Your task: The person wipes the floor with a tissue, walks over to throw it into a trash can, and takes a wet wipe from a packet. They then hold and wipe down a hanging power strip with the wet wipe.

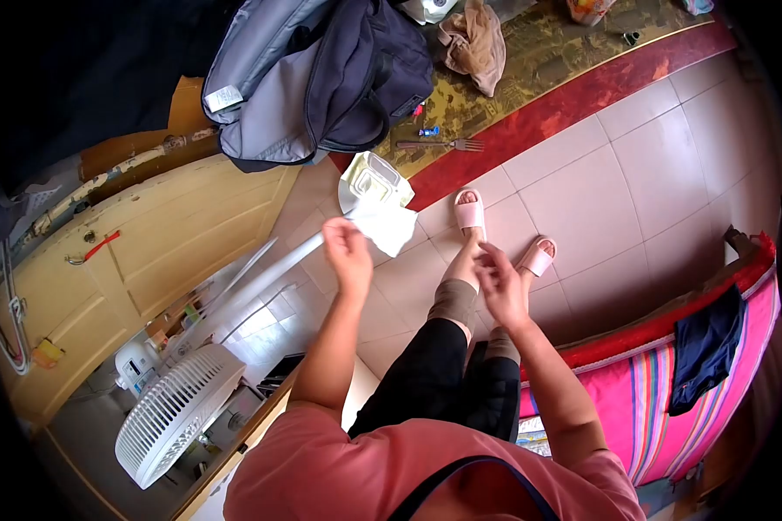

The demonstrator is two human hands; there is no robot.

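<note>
My left hand (347,250) is closed, its fingertips pinching the edge of a white wipe (389,227) that hangs out to the right. Just beyond the wipe lies a white and pale green wipes pack (375,180) with a plastic lid; the wipe covers its near edge. In front of my legs, my right hand (500,282) is held in the air, slightly blurred, with its fingers apart and nothing in them.
An unzipped dark backpack (339,87) rests beside a fork (443,145), a small blue object (428,132) and a beige cloth (475,45) on the patterned mat (530,69). At left stand a white fan (178,417) and a yellowish door (139,269). Pink striped bedding (643,382) lies right.
</note>
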